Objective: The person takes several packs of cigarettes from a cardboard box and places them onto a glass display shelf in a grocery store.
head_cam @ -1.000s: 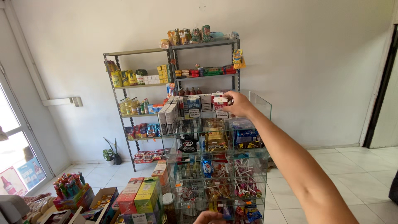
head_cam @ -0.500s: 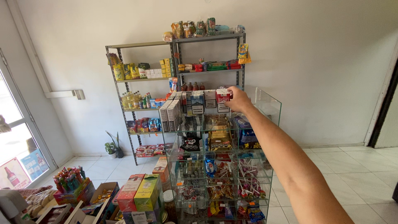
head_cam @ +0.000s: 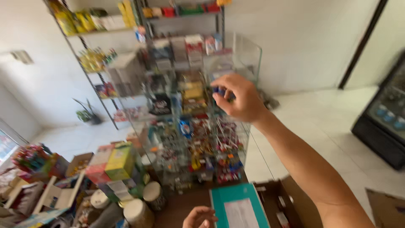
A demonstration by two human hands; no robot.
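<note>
My right hand [head_cam: 237, 96] is stretched out over a tall glass display case [head_cam: 249, 55] full of small packets. Its fingers pinch a small blue object [head_cam: 221, 91], partly hidden by the fingers and blurred. My left hand [head_cam: 200, 217] shows only at the bottom edge, fingers curled loosely, next to a teal box with a white label [head_cam: 238, 207] on the brown counter. Whether that hand holds anything is not visible.
Metal shelves [head_cam: 126, 29] with yellow bags and boxes stand against the back wall. Coloured boxes [head_cam: 120, 160], round lidded jars [head_cam: 135, 211] and a tub of pens [head_cam: 31, 156] crowd the counter's left. An open cardboard box [head_cam: 282, 202] sits right; a dark fridge [head_cam: 386, 118] stands far right.
My view has dropped and moved closer to the case. My right hand came down from the red and white packets on top and now pinches a small blue object lower down.
</note>
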